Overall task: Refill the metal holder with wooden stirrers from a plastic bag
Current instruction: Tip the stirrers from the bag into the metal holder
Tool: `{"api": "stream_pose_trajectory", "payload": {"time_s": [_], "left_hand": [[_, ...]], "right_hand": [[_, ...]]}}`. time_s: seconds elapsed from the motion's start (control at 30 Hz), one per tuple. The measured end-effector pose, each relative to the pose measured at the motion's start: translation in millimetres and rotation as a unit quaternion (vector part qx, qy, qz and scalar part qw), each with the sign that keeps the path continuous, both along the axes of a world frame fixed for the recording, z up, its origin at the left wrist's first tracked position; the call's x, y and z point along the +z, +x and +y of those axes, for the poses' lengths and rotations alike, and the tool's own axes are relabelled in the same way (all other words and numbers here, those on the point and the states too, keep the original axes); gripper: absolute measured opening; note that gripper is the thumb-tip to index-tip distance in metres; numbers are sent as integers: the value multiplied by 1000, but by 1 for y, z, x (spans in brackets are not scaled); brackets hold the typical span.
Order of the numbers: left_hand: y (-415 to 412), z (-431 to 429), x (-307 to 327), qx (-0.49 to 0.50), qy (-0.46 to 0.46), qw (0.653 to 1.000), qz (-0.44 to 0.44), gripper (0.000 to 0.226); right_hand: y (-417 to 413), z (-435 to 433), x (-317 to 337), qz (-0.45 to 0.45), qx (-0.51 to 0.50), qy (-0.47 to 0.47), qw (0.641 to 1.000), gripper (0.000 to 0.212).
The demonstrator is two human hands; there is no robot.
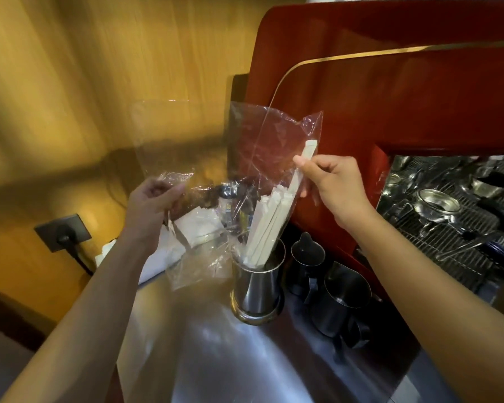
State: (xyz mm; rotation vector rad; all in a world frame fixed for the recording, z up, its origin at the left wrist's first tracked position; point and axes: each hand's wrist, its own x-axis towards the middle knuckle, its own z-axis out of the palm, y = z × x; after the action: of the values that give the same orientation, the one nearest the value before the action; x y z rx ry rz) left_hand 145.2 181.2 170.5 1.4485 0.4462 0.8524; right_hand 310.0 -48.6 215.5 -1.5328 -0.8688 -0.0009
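Note:
A shiny metal holder (256,289) stands upright on the steel counter. A clear plastic bag (253,146) hangs above it, its lower end pushed into the holder's mouth. Pale wooden stirrers (269,225) lean inside the bag, with their lower ends down in the holder. My left hand (152,207) pinches the crumpled left side of the bag. My right hand (332,184) grips the bag's right side and pinches the top of one long stirrer through the plastic.
Two dark milk jugs (336,301) stand right of the holder. A red espresso machine (390,82) rises behind, its drip tray (454,216) holding metal parts. White napkins (181,237) lie to the left, and a wall socket (63,232) sits on the wooden wall.

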Motion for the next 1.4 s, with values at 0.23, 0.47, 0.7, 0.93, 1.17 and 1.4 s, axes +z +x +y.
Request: {"api": "stream_pose_trajectory", "payload": {"time_s": [0.23,0.47,0.7,0.93,1.17,1.4], "left_hand": [[-1,-7,1,-14,54,998,4,16],[-8,1,2,12,52,998,-16,26],[-5,0,3,16,10,1000,-16,26],[1,0,10,9,18,1000,-17,19],[2,1,8,-2,38,999,-10,18],[7,0,18,22,35,998,-57,23]], "right_hand": [[0,9,11,-57,11,-22,998,48],[-3,11,4,20,17,54,998,36],[-2,5,0,15,42,55,997,26],[2,-3,24,43,53,94,993,14],[1,-6,24,-38,-39,14,998,20],[5,-7,32,-70,-79,38,994,23]]}}
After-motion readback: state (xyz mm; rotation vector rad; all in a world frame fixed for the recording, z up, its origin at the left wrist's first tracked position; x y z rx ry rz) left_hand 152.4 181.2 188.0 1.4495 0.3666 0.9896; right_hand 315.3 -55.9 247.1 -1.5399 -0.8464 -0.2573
